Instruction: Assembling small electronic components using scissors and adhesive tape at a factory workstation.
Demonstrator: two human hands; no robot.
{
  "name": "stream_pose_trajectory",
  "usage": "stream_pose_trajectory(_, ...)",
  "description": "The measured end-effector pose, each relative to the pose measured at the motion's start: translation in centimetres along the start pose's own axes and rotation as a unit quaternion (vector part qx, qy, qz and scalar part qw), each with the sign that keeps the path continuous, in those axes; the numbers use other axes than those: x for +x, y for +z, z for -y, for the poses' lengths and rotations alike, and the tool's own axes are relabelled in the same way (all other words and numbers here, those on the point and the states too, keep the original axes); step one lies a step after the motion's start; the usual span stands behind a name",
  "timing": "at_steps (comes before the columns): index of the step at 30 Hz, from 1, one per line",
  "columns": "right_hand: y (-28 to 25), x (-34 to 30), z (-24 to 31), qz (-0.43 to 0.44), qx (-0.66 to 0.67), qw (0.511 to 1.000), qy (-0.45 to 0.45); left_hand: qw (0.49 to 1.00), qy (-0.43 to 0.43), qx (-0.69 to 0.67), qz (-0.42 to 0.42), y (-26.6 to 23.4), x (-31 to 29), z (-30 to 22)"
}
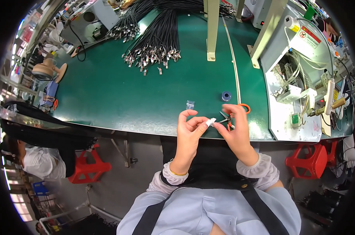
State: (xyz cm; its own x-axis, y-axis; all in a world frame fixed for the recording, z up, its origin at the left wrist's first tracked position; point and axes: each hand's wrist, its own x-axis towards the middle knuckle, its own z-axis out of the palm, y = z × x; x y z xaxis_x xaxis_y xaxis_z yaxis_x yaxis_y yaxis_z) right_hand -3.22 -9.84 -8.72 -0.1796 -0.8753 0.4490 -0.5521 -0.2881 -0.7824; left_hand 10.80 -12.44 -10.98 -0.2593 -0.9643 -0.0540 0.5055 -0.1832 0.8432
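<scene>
My left hand (192, 130) pinches a small, crumpled-looking white piece (211, 122) between thumb and fingertips, just over the table's front edge. Close by on the right, my right hand (237, 131) has its thumb tip beside that piece, with the raised fingers apart from the thumb and slightly blurred. Partly behind the right hand lie orange-handled scissors (246, 107) and a red-handled tool, whose kind I cannot make out. A small clear plastic block or box (190, 105) sits beyond my left hand. Farther back stands a dark blue round spool (226, 96).
Black cables with metal connector ends (152, 55) are heaped at the back of the green table (103, 90). Metal posts (212, 35) rise from it. A machine (299, 94) occupies the right side. Red stools (308, 158) stand below, and a person (42, 160) sits left.
</scene>
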Motion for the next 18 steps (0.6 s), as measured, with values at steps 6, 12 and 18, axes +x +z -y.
stream_pose_trajectory(6, 1.3, -1.8, 0.6, -0.021, -0.036, 0.997, -0.061, 0.997, 0.058, -0.023, -0.053, -0.4, -1.5, 1.1)
stream_pose_trajectory(12, 2.0, -1.7, 0.2, -0.009, 0.016, 1.0, -0.003, 0.994, 0.064, 0.033, -0.079, -1.2, -2.5, 1.4)
stream_pose_trajectory(18, 2.7, -2.1, -0.3, 0.033, 0.217, 0.959, 0.18, 0.883, 0.279, 0.364, -0.098, -1.2, -2.4, 2.0)
